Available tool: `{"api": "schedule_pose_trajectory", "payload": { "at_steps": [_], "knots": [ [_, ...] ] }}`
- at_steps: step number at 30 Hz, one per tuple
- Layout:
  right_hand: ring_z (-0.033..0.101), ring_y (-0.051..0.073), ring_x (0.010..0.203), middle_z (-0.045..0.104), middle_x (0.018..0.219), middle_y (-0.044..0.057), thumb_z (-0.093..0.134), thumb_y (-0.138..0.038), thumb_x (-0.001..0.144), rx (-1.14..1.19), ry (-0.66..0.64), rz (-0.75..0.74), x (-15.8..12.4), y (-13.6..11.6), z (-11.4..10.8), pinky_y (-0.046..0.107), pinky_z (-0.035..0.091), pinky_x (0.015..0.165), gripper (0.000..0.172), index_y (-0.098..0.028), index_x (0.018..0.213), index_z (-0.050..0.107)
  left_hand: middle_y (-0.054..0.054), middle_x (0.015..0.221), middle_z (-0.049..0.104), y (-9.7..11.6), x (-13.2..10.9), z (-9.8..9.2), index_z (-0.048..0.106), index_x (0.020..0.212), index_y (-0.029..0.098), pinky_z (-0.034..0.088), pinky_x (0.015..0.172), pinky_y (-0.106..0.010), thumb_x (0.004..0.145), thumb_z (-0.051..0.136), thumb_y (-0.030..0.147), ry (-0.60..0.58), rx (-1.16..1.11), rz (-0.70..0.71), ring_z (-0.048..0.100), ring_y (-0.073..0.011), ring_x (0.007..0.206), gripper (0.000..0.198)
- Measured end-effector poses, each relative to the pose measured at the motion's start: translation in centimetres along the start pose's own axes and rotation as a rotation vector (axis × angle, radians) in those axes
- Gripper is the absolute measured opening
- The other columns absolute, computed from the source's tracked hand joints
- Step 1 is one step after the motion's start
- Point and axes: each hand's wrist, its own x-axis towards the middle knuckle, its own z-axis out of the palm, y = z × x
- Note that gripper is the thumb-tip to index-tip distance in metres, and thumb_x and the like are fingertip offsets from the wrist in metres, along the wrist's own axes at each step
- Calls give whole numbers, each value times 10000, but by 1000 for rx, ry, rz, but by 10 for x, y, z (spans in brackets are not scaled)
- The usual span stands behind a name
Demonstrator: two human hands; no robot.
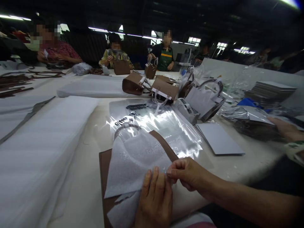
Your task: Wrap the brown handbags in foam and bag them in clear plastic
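A brown bag (104, 171) lies flat at the table's near edge, mostly covered by a white foam sheet (133, 161). My left hand (154, 202) rests on the sheet's lower right part, fingers stretched flat and holding nothing. My right hand (187, 174) comes in from the right. It pinches the sheet's right edge between thumb and fingers, just beside my left fingertips. A clear plastic bag (166, 126) with a printed label lies right behind the brown bag, and a curved handle (125, 128) shows through under the sheet's top.
Thick white foam pads (47, 142) fill the left of the table. Brown handbags (135, 84), a wrapped bag (204, 98) and a white card (218, 139) lie beyond. A co-worker's hand (282, 126) rests on a plastic-wrapped bag at right. Several people sit at the far side.
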Motion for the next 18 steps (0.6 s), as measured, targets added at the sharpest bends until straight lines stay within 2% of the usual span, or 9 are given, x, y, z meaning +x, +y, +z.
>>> {"api": "schedule_pose_trajectory", "payload": {
  "at_steps": [3,5,10,14,18],
  "knots": [
    [328,10,315,555,587,-11,589,-330,674,-95,60,14,5,3,-1,159,162,312,217,-116,659,560,-204,1193,522,0,2,0,590,1015,60,362,967,-422,825,421,54,0,-17,-24,448,-294,1168,254],
    [339,12,316,556,588,-9,568,-325,687,-138,72,28,5,2,-1,157,177,311,211,-119,648,550,-170,1232,506,2,4,2,604,983,93,329,981,-402,866,363,96,-14,-36,-71,452,-266,1166,267],
    [325,9,346,498,541,-44,582,-270,690,-208,34,-33,1,3,-2,139,215,317,151,-129,716,535,-74,1138,595,6,6,8,635,862,168,275,982,-377,910,298,182,5,-103,-189,486,-226,1121,342],
    [324,27,372,454,519,-99,632,-218,650,-162,117,-91,-3,10,-7,128,254,315,348,-179,919,414,-76,1124,604,6,5,9,632,862,163,274,973,-381,901,332,185,-11,-121,-184,495,-228,1106,304],
    [316,42,362,466,524,-106,601,-266,682,-160,152,-89,-6,21,-7,144,252,303,333,-211,873,334,-93,1128,601,4,7,7,622,960,145,278,971,-382,900,342,199,-18,-109,-176,503,-232,1097,291]
  ]
}}
